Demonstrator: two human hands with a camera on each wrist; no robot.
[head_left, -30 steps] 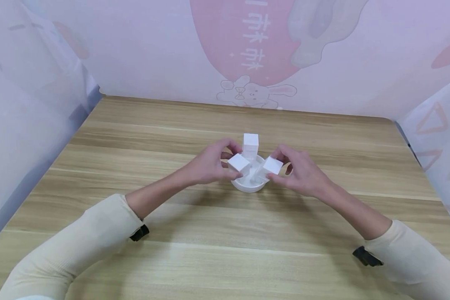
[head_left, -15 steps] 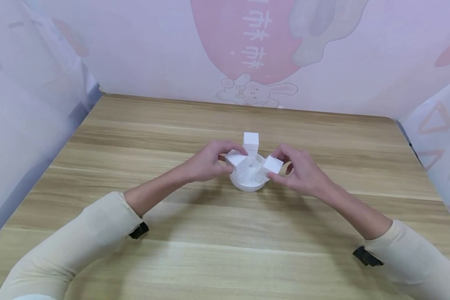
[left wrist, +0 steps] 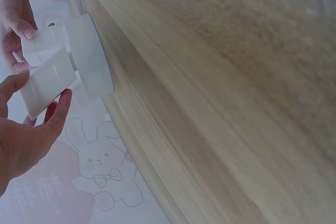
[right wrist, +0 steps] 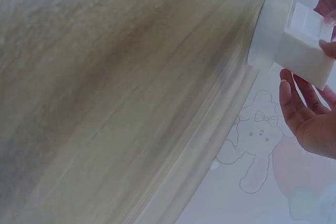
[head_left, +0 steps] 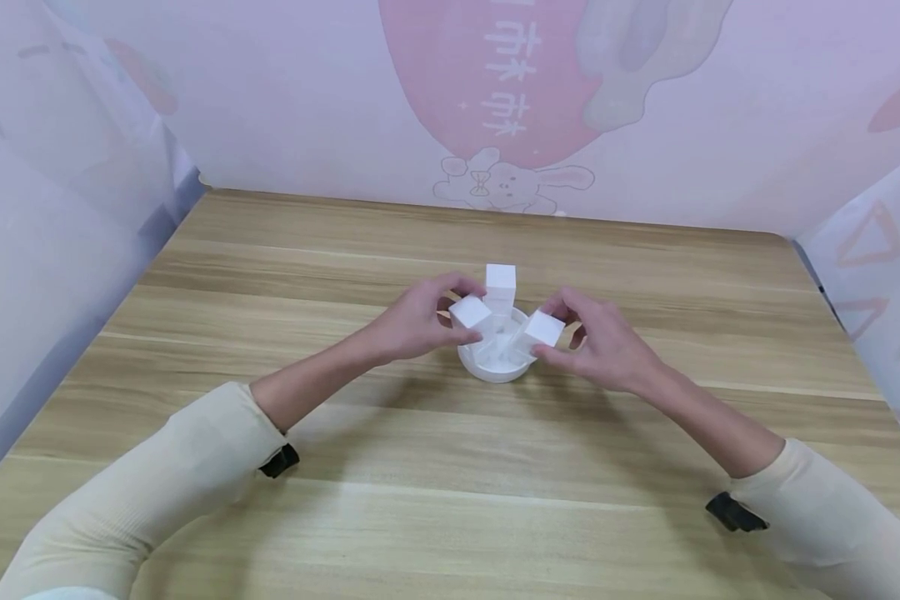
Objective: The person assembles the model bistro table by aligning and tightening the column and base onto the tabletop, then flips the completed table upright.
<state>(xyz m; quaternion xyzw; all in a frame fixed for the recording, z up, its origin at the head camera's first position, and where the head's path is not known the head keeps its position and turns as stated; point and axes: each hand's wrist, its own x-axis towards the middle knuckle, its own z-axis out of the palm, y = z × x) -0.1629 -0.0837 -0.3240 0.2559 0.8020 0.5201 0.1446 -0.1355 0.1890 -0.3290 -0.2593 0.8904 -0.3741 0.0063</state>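
A round white dish-like base (head_left: 497, 376) stands on the table with three white rectangular blocks rising from it. My left hand (head_left: 414, 323) holds the left block (head_left: 471, 312) between thumb and fingers; it leans outward. On the other side my right hand (head_left: 603, 343) pinches the right block (head_left: 545, 328), which also tilts outward. The rear block (head_left: 501, 277) is upright, untouched by either hand. In the left wrist view, the left block (left wrist: 50, 83) shows a flat face with a small mark. How the blocks' lower ends meet the base is hard to make out.
The wood-grain table (head_left: 450, 517) extends around the base on all sides. A pale printed curtain (head_left: 307, 100) with a rabbit drawing hangs behind its far edge, and similar sheets hang left and right.
My left fingers shifted over the left block's top and back to its sides. That block has moved slightly left and away from me. The right hand stays nearly still.
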